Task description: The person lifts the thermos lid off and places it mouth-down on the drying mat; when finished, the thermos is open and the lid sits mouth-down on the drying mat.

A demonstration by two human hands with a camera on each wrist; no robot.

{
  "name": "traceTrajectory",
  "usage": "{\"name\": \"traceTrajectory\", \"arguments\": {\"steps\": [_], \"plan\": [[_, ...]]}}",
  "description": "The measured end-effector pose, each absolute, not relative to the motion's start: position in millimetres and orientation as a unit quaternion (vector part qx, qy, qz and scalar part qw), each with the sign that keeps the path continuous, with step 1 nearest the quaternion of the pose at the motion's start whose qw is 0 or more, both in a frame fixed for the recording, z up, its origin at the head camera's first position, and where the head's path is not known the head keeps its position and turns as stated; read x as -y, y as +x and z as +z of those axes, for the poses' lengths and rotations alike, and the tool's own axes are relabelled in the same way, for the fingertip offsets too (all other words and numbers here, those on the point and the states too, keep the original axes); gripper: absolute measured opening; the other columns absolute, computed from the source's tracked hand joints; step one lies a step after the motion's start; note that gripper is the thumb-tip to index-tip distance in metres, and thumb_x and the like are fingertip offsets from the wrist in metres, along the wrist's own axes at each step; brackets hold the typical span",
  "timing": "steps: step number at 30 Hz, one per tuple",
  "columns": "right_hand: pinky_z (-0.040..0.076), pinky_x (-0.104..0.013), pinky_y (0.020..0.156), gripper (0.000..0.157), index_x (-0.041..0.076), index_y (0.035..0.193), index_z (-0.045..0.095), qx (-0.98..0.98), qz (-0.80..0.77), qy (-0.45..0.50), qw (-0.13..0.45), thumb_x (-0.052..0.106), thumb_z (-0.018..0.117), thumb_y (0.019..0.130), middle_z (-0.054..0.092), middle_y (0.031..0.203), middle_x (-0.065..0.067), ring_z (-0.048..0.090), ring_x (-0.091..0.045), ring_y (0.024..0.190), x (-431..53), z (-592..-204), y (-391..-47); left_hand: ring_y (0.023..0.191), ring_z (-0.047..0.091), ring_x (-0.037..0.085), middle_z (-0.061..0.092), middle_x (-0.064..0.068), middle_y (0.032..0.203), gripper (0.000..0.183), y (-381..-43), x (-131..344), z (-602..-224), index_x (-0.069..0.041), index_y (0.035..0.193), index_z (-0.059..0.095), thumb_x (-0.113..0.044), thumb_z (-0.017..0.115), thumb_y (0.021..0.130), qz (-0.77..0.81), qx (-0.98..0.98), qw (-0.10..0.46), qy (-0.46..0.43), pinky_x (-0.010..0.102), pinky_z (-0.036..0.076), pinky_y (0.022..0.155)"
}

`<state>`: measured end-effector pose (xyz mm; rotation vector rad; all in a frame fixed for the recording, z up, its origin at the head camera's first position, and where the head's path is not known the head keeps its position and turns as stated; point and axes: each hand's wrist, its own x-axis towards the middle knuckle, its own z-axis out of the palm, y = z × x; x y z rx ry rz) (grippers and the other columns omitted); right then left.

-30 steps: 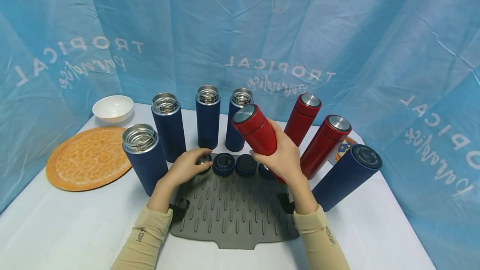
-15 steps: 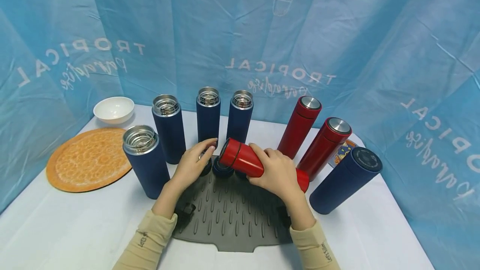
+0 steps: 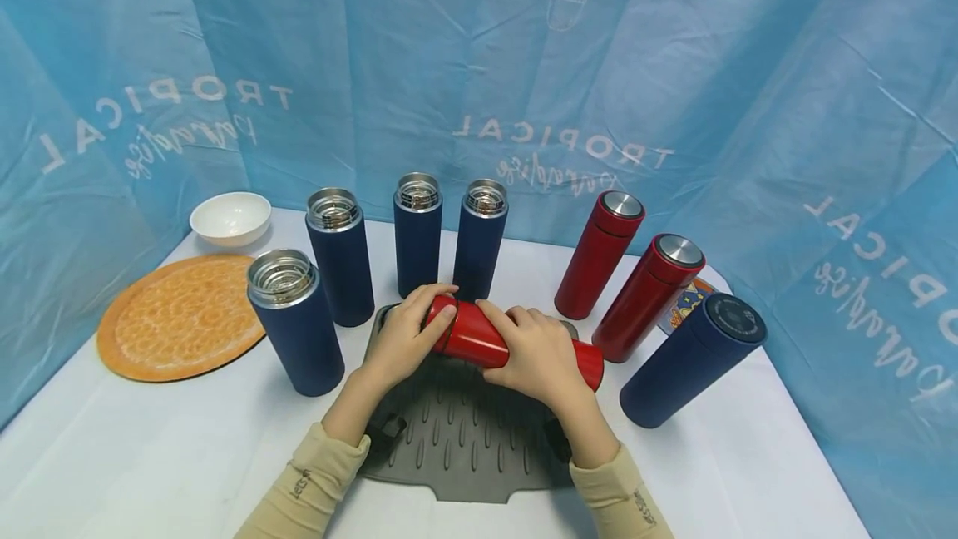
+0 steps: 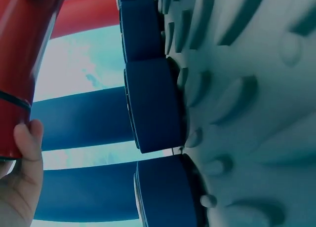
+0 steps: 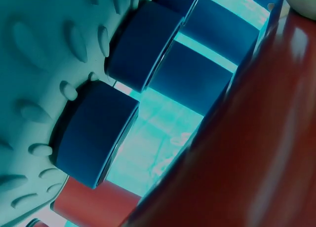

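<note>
Nearest lies the grey ridged mat (image 3: 464, 456); over it, both hands now meet on one red bottle (image 3: 475, 333). A second ago only the right hand (image 3: 535, 356) held it, tipped with its top uppermost, while the left hand (image 3: 410, 335) was down at the loose caps. Now the left pinches the bottle's cap (image 4: 10, 126) between thumb and fingers and the right wraps the body — so, I'd judge, the work has gone from carrying to a two-handed hold that would allow a twist. The bottle's long axis runs crosswise, cap to the person's left and slightly farther off, base right and nearer; whether it is quite level I cannot tell. Just beyond, blue caps (image 4: 153, 106) line the mat's far edge — then come the open blue bottles (image 3: 419, 248), upright.
</note>
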<state>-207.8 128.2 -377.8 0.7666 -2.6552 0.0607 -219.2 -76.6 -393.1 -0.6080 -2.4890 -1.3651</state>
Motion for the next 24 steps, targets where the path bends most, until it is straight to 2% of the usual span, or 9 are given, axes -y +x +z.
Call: {"name": "traceTrajectory", "arguments": {"steps": [5,12,16,24], "plan": [[0.051,-0.037,0.066,0.088,0.026,0.135,0.043,0.943,0.027,0.273,0.187,0.045,0.08,0.058,0.064,0.097,-0.006,0.06,-0.02,0.077,-124.5,-378.9,-210.2,0.09,0.057,0.023,0.059,0.008,0.112,0.03,-220.9,74.8,-393.3,-0.011,0.115,0.057,-0.029,0.046,0.095,-0.449,0.858,0.159,-0.193,0.038,0.049,0.073],[0.05,-0.042,0.072,0.088,0.029,0.134,0.042,0.957,0.06,0.243,0.148,0.045,0.082,0.056,0.063,0.102,-0.005,0.06,-0.021,0.083,-115.7,-382.4,-209.0,0.078,0.059,0.024,0.062,0.01,0.095,0.021,-220.9,70.2,-397.6,-0.009,0.1,0.06,-0.024,0.048,0.092,-0.425,0.855,0.243,-0.172,0.04,0.05,0.066],[0.049,-0.043,0.072,0.089,0.03,0.134,0.043,0.957,0.063,0.235,0.157,0.046,0.082,0.056,0.063,0.101,-0.005,0.059,-0.021,0.083,-111.2,-385.7,-208.5,0.075,0.059,0.025,0.062,0.01,0.09,0.018,-221.2,69.1,-399.3,-0.007,0.095,0.06,-0.02,0.049,0.089,-0.418,0.846,0.288,-0.162,0.041,0.051,0.064],[0.05,-0.039,0.069,0.088,0.03,0.133,0.043,0.954,0.065,0.247,0.159,0.048,0.081,0.056,0.063,0.1,-0.005,0.059,-0.02,0.08,-112.5,-393.2,-209.5,0.071,0.059,0.025,0.061,0.009,0.084,0.017,-216.7,67.8,-400.7,-0.008,0.089,0.06,-0.02,0.048,0.088,-0.407,0.855,0.291,-0.137,0.04,0.051,0.061]]}}
